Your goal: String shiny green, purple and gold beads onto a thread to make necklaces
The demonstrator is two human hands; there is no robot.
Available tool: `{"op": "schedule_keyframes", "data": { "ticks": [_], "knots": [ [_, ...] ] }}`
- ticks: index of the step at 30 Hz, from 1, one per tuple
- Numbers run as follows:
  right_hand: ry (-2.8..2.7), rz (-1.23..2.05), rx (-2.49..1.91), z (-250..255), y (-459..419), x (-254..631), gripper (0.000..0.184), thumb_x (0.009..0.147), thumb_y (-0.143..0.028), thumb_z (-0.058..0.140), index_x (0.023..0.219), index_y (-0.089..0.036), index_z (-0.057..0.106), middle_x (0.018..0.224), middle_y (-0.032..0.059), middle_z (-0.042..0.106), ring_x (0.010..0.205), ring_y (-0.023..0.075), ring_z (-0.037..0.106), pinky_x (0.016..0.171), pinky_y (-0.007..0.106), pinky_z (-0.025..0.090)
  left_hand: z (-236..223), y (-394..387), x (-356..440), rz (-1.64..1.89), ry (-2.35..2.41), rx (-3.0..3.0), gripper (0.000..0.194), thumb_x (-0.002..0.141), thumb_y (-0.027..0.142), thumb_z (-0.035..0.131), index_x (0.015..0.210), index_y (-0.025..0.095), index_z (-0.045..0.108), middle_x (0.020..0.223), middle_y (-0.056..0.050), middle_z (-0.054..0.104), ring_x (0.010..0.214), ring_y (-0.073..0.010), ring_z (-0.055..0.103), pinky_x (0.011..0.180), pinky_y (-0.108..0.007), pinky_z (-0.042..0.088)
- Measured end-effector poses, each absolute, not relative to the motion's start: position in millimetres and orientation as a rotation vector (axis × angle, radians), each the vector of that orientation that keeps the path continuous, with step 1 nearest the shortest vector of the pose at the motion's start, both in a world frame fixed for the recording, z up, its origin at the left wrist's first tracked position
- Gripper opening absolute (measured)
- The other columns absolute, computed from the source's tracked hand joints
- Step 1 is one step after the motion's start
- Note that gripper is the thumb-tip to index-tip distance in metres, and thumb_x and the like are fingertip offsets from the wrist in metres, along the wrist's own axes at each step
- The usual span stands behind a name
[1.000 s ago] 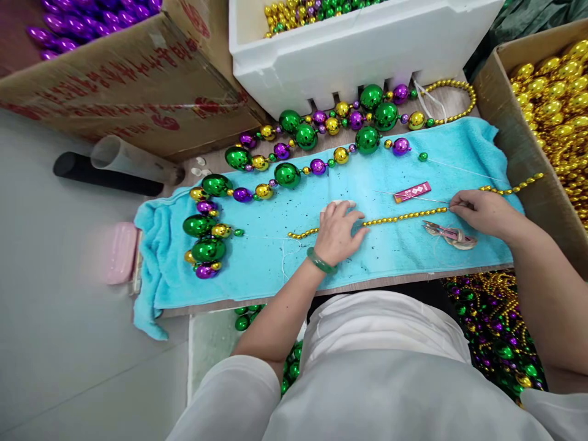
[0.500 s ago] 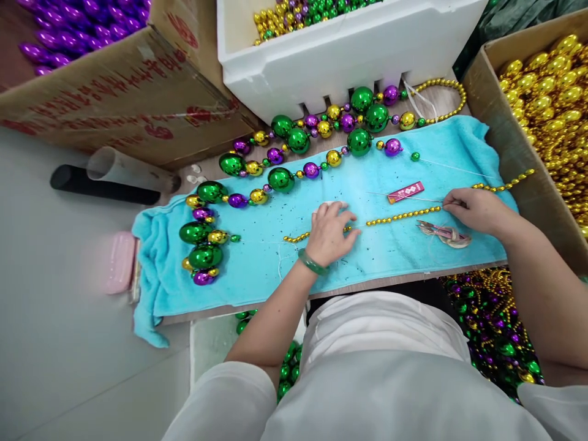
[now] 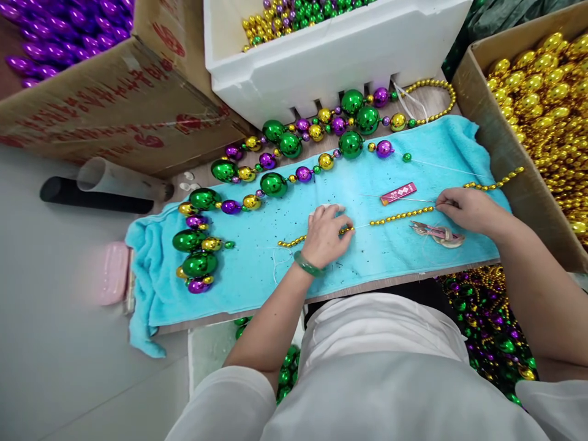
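Left hand (image 3: 325,236) curls over the gold bead strand (image 3: 399,216) lying across the blue towel (image 3: 257,269), can't tell if it grips, while right hand (image 3: 473,209) pinches the strand's right end, needle (image 3: 420,200) reaching its fingertips, snips (image 3: 434,231) just beside.

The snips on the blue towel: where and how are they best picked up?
Probably by the wrapped-looking handle, coming from the person's right, pinching across its near and far sides. The snips lie flat, handle pointing right and metal tips left, so this approach should avoid the tips; the right hand is close by.
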State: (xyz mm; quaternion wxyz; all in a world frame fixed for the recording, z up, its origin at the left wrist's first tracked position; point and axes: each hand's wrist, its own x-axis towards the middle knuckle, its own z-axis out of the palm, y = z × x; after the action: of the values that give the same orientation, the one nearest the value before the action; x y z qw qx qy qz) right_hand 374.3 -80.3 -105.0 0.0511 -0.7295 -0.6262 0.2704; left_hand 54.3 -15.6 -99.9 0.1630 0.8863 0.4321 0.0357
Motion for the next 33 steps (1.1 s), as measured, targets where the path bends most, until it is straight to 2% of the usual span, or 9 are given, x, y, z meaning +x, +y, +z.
{"op": "schedule_keyframes", "data": {
  "ticks": [6,10,16,20,24,33],
  "knots": [
    [-1.902,0.814,-2.214,-105,-81,375,0.017,0.082,-0.029,0.049,0.083,-0.022,0.065,0.079,0.0046,0.069,0.069,0.0194,0.059,0.060,0.029,0.039,-103,-18,80,0.171,1.118,2.546,0.024,0.081,0.037,0.060,0.101,0.025,0.067,0.125,-0.006,0.056,0.117,-0.0272,0.043,0.098,-0.045,0.035],
    [-1.913,0.800,-2.181,-109,-82,377,0.017,0.082,-0.028,0.049,0.083,-0.021,0.064,0.078,0.0043,0.068,0.069,0.0186,0.058,0.060,0.028,0.040,-109,-18,99,0.159,1.061,2.556,0.020,0.083,0.034,0.057,0.098,0.026,0.067,0.122,-0.005,0.057,0.114,-0.0264,0.045,0.093,-0.044,0.037],
    [-1.927,0.769,-2.143,-112,-82,378,0.017,0.081,-0.028,0.049,0.082,-0.021,0.064,0.076,0.0041,0.068,0.068,0.0179,0.057,0.059,0.027,0.039,-102,-14,79,0.093,1.137,2.581,0.015,0.082,0.028,0.056,0.092,0.024,0.066,0.123,-0.006,0.057,0.114,-0.0283,0.045,0.092,-0.046,0.037],
    [-1.916,0.781,-2.155,-108,-81,376,0.016,0.079,-0.025,0.049,0.081,-0.021,0.065,0.077,0.0043,0.068,0.069,0.0183,0.058,0.060,0.028,0.039,-100,-15,82,0.124,1.144,2.563,0.024,0.081,0.036,0.059,0.100,0.023,0.065,0.123,-0.008,0.056,0.114,-0.0287,0.044,0.095,-0.045,0.037],
    [-1.914,0.795,-2.142,-106,-81,375,0.017,0.080,-0.024,0.049,0.082,-0.020,0.065,0.076,0.0047,0.069,0.068,0.0180,0.057,0.059,0.028,0.039,-105,-20,111,0.236,1.057,2.552,0.028,0.084,0.043,0.055,0.102,0.023,0.065,0.118,-0.008,0.056,0.111,-0.0264,0.045,0.095,-0.043,0.036],
    [-1.911,0.818,-2.121,-106,-80,375,0.017,0.080,-0.020,0.048,0.082,-0.019,0.065,0.084,0.0059,0.069,0.076,0.0191,0.058,0.063,0.028,0.038,-102,-20,102,0.149,1.132,2.603,0.014,0.082,0.027,0.054,0.091,0.022,0.064,0.108,-0.007,0.059,0.103,-0.0263,0.048,0.088,-0.043,0.037]
  ]
}}
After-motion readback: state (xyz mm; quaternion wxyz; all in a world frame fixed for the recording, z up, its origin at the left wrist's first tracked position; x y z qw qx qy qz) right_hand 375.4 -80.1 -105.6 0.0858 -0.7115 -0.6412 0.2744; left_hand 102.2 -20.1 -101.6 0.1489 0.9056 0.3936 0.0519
